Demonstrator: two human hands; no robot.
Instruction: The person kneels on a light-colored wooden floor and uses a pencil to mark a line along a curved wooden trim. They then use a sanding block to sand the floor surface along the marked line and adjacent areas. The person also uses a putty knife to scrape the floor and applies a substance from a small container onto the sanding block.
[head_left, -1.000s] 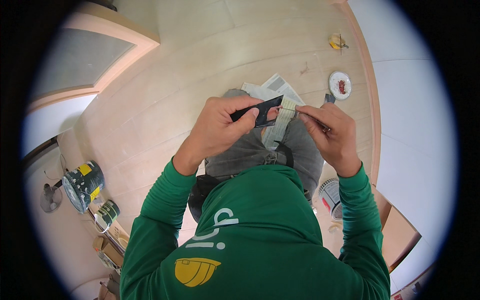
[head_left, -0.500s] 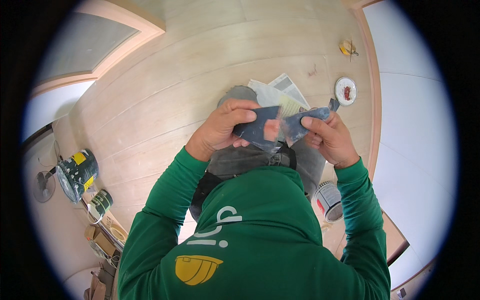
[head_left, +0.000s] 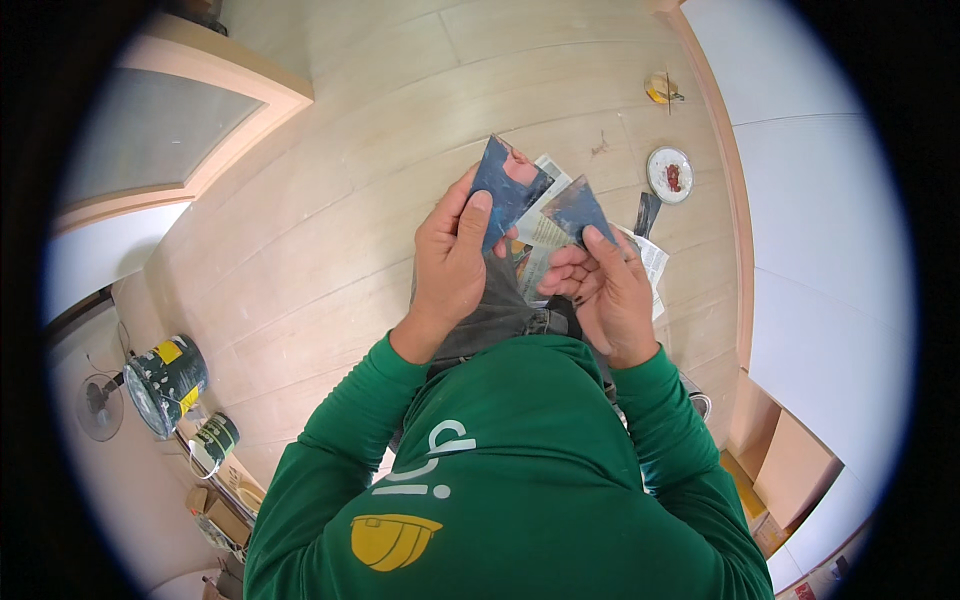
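Note:
My left hand [head_left: 448,262] is closed on a flat dark blue putty spreader [head_left: 500,205], thumb on its face. A patch of pink putty [head_left: 519,170] sits near its upper right edge. Close beside it, my right hand [head_left: 618,290] pinches a second blue spreader [head_left: 577,205] between thumb and fingers. This one is smeared, its corner pointing up, and a small gap separates the two blades. Both tools are held over my lap, above newspaper sheets [head_left: 655,262] partly hidden by my hands.
On the wooden floor to the right are a round white lid [head_left: 684,188] with reddish paste, a dark strip [head_left: 647,213] and a yellow roll [head_left: 659,88]. A large bucket [head_left: 166,385] and a smaller one [head_left: 214,441] stand at left. White panels [head_left: 830,230] line the right side.
My left hand has turned its spreader more upright, so the putty side faces up. The right spreader has swung its corner upward. The blades, formerly almost meeting, are now apart; the view has shifted.

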